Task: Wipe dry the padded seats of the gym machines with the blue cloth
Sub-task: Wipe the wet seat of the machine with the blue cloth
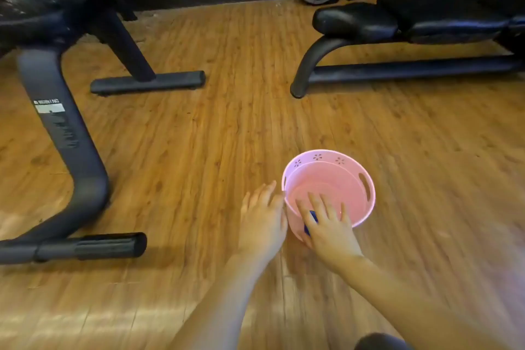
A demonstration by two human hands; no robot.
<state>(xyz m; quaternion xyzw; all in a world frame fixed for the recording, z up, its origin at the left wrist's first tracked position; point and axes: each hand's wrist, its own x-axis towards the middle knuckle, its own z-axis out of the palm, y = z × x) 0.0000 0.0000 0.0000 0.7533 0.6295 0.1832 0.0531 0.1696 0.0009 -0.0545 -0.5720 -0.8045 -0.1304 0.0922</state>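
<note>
- Head view: the right hand [329,229] reaches over the near rim of the pink basket [366,179], fingers spread wide and fairly straight.
- A bit of the blue cloth [312,218] shows under that hand's thumb side, at the basket's near rim; a real grip cannot be told.
- The left hand [262,214] lies just left of the basket, fingers straight and together, holding nothing, fingertips at the rim.
- A padded seat [358,21] stands well apart, up right.
</note>
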